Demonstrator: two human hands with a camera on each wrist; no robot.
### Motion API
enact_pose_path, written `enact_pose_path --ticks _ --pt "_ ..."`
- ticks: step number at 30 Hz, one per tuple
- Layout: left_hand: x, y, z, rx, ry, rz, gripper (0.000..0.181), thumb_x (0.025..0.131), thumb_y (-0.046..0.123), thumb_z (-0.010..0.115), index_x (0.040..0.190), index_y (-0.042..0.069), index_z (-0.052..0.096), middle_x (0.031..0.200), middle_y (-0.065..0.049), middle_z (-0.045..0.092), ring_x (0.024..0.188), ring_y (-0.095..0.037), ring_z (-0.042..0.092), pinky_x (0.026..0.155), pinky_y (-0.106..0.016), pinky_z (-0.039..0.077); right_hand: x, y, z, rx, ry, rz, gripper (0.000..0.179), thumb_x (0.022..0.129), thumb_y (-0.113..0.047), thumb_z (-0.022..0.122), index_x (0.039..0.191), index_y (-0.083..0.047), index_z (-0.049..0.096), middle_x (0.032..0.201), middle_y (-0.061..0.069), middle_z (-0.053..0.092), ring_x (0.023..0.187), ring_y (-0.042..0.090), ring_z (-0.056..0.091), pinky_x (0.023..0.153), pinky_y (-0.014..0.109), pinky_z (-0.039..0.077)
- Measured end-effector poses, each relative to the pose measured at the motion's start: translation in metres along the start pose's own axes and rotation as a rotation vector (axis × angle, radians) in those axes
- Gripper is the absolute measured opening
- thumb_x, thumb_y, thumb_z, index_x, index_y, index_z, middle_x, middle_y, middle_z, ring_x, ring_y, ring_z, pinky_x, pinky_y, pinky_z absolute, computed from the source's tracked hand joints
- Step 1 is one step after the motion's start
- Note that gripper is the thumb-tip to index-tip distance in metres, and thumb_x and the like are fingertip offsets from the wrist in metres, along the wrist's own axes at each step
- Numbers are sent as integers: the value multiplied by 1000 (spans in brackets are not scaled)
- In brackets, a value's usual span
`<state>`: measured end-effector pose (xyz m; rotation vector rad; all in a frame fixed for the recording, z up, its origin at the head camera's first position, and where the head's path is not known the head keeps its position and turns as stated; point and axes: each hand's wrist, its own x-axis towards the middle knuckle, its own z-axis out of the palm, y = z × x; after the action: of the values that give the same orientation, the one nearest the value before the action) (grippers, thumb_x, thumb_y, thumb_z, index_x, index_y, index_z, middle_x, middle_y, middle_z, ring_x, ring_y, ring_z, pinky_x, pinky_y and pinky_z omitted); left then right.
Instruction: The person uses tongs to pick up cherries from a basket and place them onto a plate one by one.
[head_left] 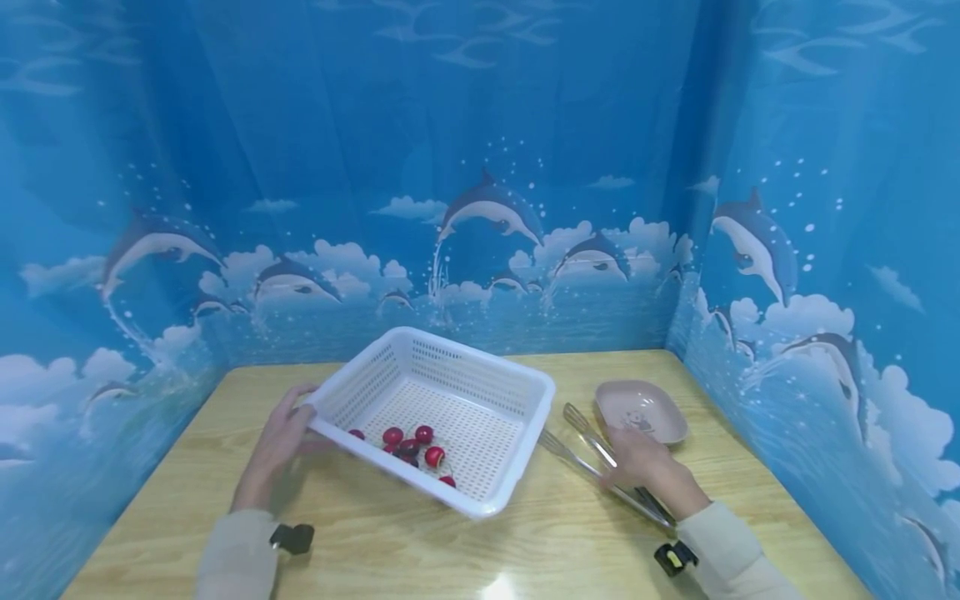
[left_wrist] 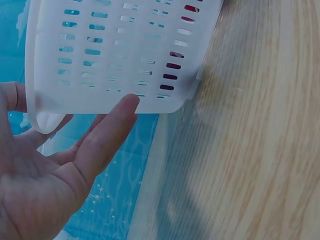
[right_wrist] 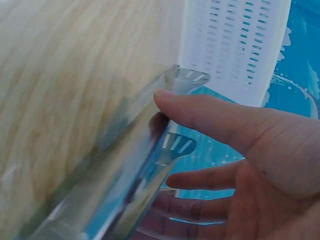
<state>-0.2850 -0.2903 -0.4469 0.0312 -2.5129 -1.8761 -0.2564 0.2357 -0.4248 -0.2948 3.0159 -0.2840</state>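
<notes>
A white perforated plastic basket (head_left: pixel 480 367) sits askew on the table, with several dark red cherries (head_left: pixel 434 456) gathered toward its near left side. At the basket's left corner my left hand (head_left: pixel 279 442) holds the rim; in the left wrist view its thumb lies along the outer wall and other fingers pass behind the rim. To the right, my right hand (head_left: pixel 651 467) grips metal tongs (head_left: pixel 581 421) around the middle. The thumb lies at one arm and the fingers are at the other, partly hidden behind it. The slotted tong heads (right_wrist: pixel 192 77) stand spread apart, pointing toward the basket.
A pinkish square dish (head_left: pixel 637 400) with a small printed figure stands just beyond the right hand. The wooden table (head_left: pixel 420 550) meets blue dolphin-printed curtains (head_left: pixel 375 250) at the back and both sides. Each wrist wears a dark strap mount.
</notes>
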Motion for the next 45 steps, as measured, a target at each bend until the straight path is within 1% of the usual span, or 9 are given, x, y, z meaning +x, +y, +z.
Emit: enact_pose_path --ticks 3,9,14,18,22,25,36,43,45 --pt "0 1 0 -6 -3 -6 53 108 20 35 159 10 29 149 -38 47 109 -26 71 95 -52 64 1 2 2 0 -17 16 72 67 -31 93 120 5 61 103 15 70 92 32 66 83 53 61" --pt "-1 2 1 -18 -7 -5 53 108 20 36 159 10 29 149 -38 46 109 -26 71 95 -52 64 1 6 6 23 -42 25 87 69 -33 91 137 7 55 119 23 69 105 41 67 92 59 59" --pt "-1 2 1 -35 -19 -5 53 108 21 36 160 10 28 150 -38 46 109 -25 71 97 -52 63 2 7 8 39 -31 37 66 69 -23 86 123 2 60 102 14 70 90 31 65 78 51 60" --pt "0 1 1 -34 -14 -13 54 108 20 35 160 10 28 151 -38 45 110 -26 71 97 -52 63 1 9 6 38 -2 35 58 66 -16 81 118 -2 60 95 11 67 80 25 60 68 43 57" --pt "0 2 1 -33 -10 -20 54 107 19 35 160 10 28 151 -38 44 113 -30 70 97 -52 63 1 11 0 25 50 -7 61 69 -14 81 125 -1 60 104 16 69 91 31 65 78 52 61" --pt "0 2 1 -23 -10 -25 54 107 20 34 160 11 27 152 -38 43 115 -32 69 97 -52 63 0 14 -5 17 97 -43 56 68 -13 81 120 -3 63 102 14 68 94 33 65 82 54 60" --pt "0 2 0 -20 -11 -23 55 107 19 34 161 10 27 153 -38 42 117 -33 68 98 -51 63 -2 18 -24 -107 215 -96 47 70 -9 86 115 -8 72 97 10 69 88 28 61 74 47 58" --pt "-2 3 0 -48 -23 -6 54 107 18 35 160 8 28 151 -39 43 110 -25 70 94 -47 65 -4 21 -35 -122 241 -65 53 74 -16 90 123 -6 73 130 29 63 109 50 64 67 55 62" --pt "-2 3 0 -52 -25 -3 54 107 18 35 160 7 27 151 -39 42 110 -25 70 95 -47 65 -3 23 -39 -109 250 -68 57 75 -21 90 127 -7 72 135 30 61 107 54 64 64 56 61"
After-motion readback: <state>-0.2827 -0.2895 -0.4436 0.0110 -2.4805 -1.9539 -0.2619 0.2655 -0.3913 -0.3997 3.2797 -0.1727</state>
